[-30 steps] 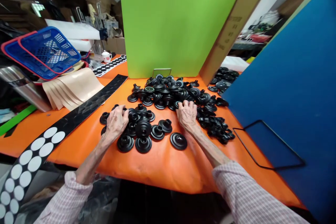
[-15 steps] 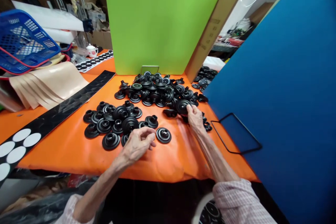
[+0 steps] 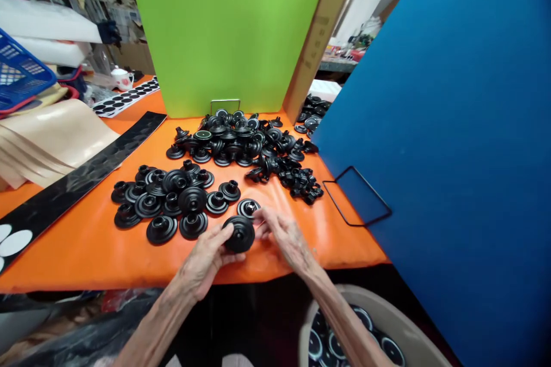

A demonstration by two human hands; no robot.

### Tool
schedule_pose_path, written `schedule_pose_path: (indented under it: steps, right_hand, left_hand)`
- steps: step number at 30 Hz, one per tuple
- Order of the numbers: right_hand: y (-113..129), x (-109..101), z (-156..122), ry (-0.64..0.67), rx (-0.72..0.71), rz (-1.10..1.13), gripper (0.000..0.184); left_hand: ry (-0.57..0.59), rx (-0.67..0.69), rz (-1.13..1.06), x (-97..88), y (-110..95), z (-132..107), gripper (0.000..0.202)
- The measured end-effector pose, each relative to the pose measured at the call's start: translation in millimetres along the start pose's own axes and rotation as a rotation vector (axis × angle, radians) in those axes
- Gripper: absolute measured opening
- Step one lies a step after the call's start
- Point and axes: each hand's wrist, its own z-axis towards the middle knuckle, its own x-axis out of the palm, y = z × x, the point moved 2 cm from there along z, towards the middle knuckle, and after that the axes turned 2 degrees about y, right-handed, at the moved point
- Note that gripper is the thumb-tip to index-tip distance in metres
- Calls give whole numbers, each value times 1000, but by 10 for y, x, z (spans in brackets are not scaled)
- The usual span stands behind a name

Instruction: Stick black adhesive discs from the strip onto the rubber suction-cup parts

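Observation:
My left hand grips a black stepped round disc by its left edge, thumb on top and fingers beneath, just above the front of the orange table. Close by on the right is my right hand, its fingers half bent and apart, with nothing visible in them. Its fingertips are beside another black disc with a shiny centre lying on the table; whether they touch it I cannot tell. To the left lies a group of black discs with raised hollow necks.
A larger heap of black discs is at the back, with small black parts on its right. A green panel and a blue panel with a wire handle stand behind and right. Below is a pale bucket of discs.
My right hand has come from the heap toward the middle front. The disc it held appears to be in my left hand now. The view has shifted right and down.

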Motion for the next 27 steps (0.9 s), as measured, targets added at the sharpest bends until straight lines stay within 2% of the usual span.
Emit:
schedule_pose_path:
  steps: [4, 6, 9, 12, 17, 22, 25, 27]
  right_hand:
    - [-433, -238, 307, -167, 60, -274, 27]
    - [-603, -302, 463, -202, 62, -371, 24]
    - [-705, -297, 544, -187, 41, -442, 20]
    - [-689, -283, 450, -119, 19, -439, 20]
    - [-642, -316, 199, 71, -9, -390, 22]
    - [-574, -284, 106, 142, -73, -404, 22]
    - [-368, -193, -16, 148, -100, -365, 20]
    - [-139, -96, -165, 155, -134, -244, 21]
  left_hand:
    - [-149, -55, -97, -238, 126, -139, 24]
    - [-162, -57, -122, -286, 140, -169, 22]
    - [-146, -43, -156, -296, 132, -173, 20]
    - [-126, -36, -174, -289, 124, -151, 19]
    - [-103, -18, -169, -290, 129, -135, 18]
    - [-94, 19, -123, -249, 133, -169, 23]
    - [-95, 81, -68, -214, 129, -175, 32]
    - [-119, 118, -13, -210, 137, -168, 39]
